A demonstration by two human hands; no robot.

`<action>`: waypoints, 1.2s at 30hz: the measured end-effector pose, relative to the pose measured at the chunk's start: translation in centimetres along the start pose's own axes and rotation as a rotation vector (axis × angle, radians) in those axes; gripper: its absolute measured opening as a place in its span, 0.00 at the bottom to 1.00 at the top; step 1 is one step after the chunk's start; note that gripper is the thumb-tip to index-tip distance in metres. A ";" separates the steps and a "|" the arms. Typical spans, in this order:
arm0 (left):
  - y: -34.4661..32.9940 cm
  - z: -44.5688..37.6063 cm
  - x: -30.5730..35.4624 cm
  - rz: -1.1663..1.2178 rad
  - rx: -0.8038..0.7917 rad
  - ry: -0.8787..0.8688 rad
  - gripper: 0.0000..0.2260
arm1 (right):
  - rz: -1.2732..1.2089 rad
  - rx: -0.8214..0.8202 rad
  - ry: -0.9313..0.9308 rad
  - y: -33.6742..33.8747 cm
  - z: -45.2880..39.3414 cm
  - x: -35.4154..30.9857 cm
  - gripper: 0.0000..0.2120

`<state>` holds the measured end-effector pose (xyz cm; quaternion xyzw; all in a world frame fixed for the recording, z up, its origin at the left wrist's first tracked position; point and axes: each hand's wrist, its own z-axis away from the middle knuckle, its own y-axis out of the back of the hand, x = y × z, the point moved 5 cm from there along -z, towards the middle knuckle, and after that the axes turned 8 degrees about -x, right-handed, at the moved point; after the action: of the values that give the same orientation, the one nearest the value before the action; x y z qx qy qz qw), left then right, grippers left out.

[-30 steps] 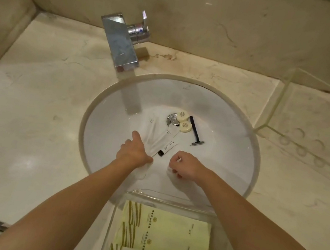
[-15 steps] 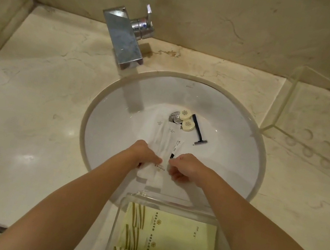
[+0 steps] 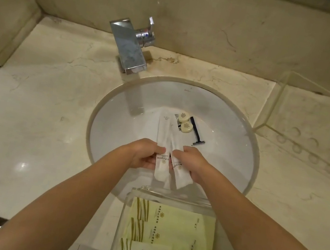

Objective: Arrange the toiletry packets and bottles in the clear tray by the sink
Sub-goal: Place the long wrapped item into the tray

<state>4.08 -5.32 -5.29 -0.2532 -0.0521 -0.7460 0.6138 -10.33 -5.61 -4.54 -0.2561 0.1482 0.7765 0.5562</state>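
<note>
Both hands over the sink, each holding a white packet.

Nearest: clear tray (image 3: 129, 217) at the sink's (image 3: 109, 102) near edge, yellow packets (image 3: 173, 228) lying flat inside. Over the bowl: left hand (image 3: 143, 157) pinches the left packet (image 3: 163, 146); right hand (image 3: 193, 164) grips the right packet (image 3: 180, 171), lower ends apart. Farther, by the drain: two caps (image 3: 184, 121), razor (image 3: 196, 133). Behind the sink: tap (image 3: 129, 47).

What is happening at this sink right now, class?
A person holds two long white packets over the sink bowl, the left hand pinching one and the right hand the other. A razor and two round soaps lie in the bowl. The clear tray nearer the person holds yellow packets.
</note>
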 end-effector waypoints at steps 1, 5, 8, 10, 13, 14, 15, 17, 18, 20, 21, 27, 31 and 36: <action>-0.1 0.4 0.3 -0.019 0.007 -0.016 0.03 | -0.027 0.008 0.028 0.1 0.5 -0.2 0.07; -0.7 2.4 1.6 -0.069 0.003 -0.096 0.05 | -0.070 0.057 0.136 0.6 2.8 -1.0 0.10; -1.5 4.2 2.5 -0.066 -0.016 -0.168 0.11 | -0.022 0.082 0.207 0.8 4.7 -1.8 0.09; -2.2 5.6 3.3 -0.065 -0.031 -0.222 0.13 | -0.002 0.112 0.257 0.9 6.0 -2.5 0.07; -3.0 7.5 4.1 -0.047 -0.055 -0.292 0.13 | -0.007 0.139 0.316 0.7 7.8 -3.1 0.04; -3.2 8.1 4.1 -0.037 -0.053 -0.306 0.12 | -0.014 0.137 0.330 0.5 8.3 -3.2 0.05; -3.3 8.8 4.1 -0.029 -0.049 -0.316 0.11 | -0.007 0.135 0.343 0.3 9.0 -3.2 0.07; -3.6 9.9 3.9 -0.020 -0.043 -0.323 0.10 | 0.058 0.128 0.383 -0.3 10.4 -3.1 0.14; -3.7 10.2 3.6 -0.017 -0.043 -0.323 0.09 | 0.099 0.122 0.407 -0.7 11.1 -3.1 0.16; -4.2 11.1 2.9 -0.022 -0.050 -0.316 0.10 | 0.170 0.109 0.459 -1.5 12.6 -2.9 0.18; -4.4 11.6 2.5 -0.034 -0.057 -0.317 0.11 | 0.197 0.108 0.478 -1.9 13.3 -2.8 0.19; -3.6 14.4 2.0 0.154 0.147 -0.457 0.06 | 0.434 0.131 0.404 -1.6 16.8 -1.2 0.18; -2.3 15.5 1.9 0.176 0.215 -0.479 0.05 | 0.560 0.125 0.331 -0.7 18.2 0.6 0.12; -0.9 16.7 -0.2 -0.300 0.257 -0.409 0.08 | 0.740 0.128 0.245 0.3 19.2 2.6 0.09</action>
<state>8.47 1.58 9.29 -0.3082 -0.3060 -0.7492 0.5001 -15.76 6.25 9.83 -0.2410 0.3441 0.8773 0.2320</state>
